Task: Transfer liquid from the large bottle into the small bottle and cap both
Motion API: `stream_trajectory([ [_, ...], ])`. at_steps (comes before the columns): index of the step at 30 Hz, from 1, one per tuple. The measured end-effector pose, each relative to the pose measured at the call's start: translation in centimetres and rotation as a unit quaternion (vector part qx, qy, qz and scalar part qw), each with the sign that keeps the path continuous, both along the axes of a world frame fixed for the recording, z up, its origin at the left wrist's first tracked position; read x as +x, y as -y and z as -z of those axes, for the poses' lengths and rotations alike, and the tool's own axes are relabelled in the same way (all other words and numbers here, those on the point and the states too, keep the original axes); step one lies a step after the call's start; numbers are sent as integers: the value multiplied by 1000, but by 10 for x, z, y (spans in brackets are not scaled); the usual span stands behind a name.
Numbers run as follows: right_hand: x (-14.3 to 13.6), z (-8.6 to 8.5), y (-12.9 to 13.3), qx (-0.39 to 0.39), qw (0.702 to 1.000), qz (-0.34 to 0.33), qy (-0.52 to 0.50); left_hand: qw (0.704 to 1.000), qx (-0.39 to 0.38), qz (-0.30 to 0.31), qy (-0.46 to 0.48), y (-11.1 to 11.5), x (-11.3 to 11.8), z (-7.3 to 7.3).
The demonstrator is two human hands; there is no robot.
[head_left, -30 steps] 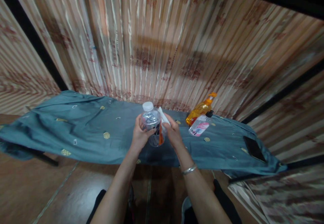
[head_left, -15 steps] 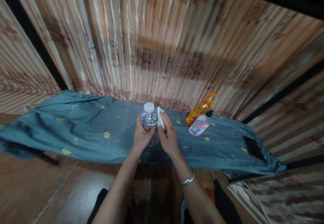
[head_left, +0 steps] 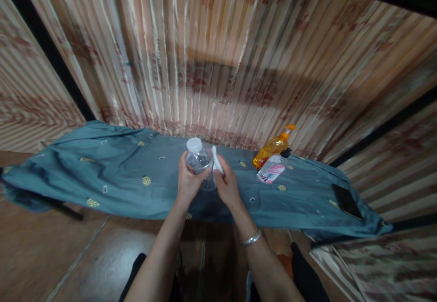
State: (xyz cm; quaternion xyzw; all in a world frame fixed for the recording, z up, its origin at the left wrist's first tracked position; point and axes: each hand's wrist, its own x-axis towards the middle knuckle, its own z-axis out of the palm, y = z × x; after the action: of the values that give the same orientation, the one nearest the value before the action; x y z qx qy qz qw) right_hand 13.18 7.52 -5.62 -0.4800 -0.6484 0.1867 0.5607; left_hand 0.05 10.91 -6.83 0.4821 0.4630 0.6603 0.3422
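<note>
My left hand [head_left: 190, 181] is wrapped round a clear plastic bottle [head_left: 201, 160] with a white cap, which leans to the left above the cloth. Between the fingers and thumb of my right hand [head_left: 226, 180] is a folded white cloth [head_left: 217, 162], held against or very close to the bottle's right side; I cannot tell whether they touch. The bottle's lower part shows between my two hands, and the thumb of my left hand lies across its front.
A blue-green patterned cloth [head_left: 126, 174] covers the long table. To the right stand an amber pump bottle [head_left: 271, 151] and a clear bottle with a pink label and black cap [head_left: 272, 169]. A dark phone [head_left: 346, 201] lies at the right end. A striped curtain [head_left: 211, 65] hangs behind.
The bottle has tipped leftward, its cap moving left and its base right. My left hand has turned with it. The white cloth stays at its right side in my right hand.
</note>
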Motion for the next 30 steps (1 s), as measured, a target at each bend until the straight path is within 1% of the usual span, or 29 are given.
stream_trajectory([
  [3,7,29,-4,-25,1000,-1,10,998,-14,9,56,0,-3,-4],
  [5,11,47,-2,-44,999,10,27,996,-9,12,85,0,-7,-7],
  [7,14,58,2,-67,997,22,35,995,1,6,100,0,-10,-10],
  [9,15,57,7,-76,996,27,31,995,5,-6,99,0,-11,-10],
  [11,11,45,11,-60,998,20,21,996,-2,-20,85,0,-8,-8],
  [14,-1,21,14,-17,1000,-1,22,996,-19,-29,77,-1,0,-4],
  [16,-8,15,13,-2,999,-2,38,994,-23,-29,100,-2,5,-2],
  [18,-10,22,12,-4,999,7,52,990,-33,-34,129,-3,6,-3],
  [20,-7,40,11,-22,998,19,49,986,-44,-44,153,-5,4,-6],
  [23,5,65,10,-68,997,42,-8,980,-40,-45,189,-6,-3,-11],
  [25,15,72,7,-104,990,50,-80,974,-38,-41,220,-5,-6,-14],
  [27,24,70,2,-145,973,40,-175,966,-46,-34,251,-4,-7,-17],
  [30,33,60,-4,-200,923,-14,-328,952,-66,-8,299,-2,-6,-21],
])
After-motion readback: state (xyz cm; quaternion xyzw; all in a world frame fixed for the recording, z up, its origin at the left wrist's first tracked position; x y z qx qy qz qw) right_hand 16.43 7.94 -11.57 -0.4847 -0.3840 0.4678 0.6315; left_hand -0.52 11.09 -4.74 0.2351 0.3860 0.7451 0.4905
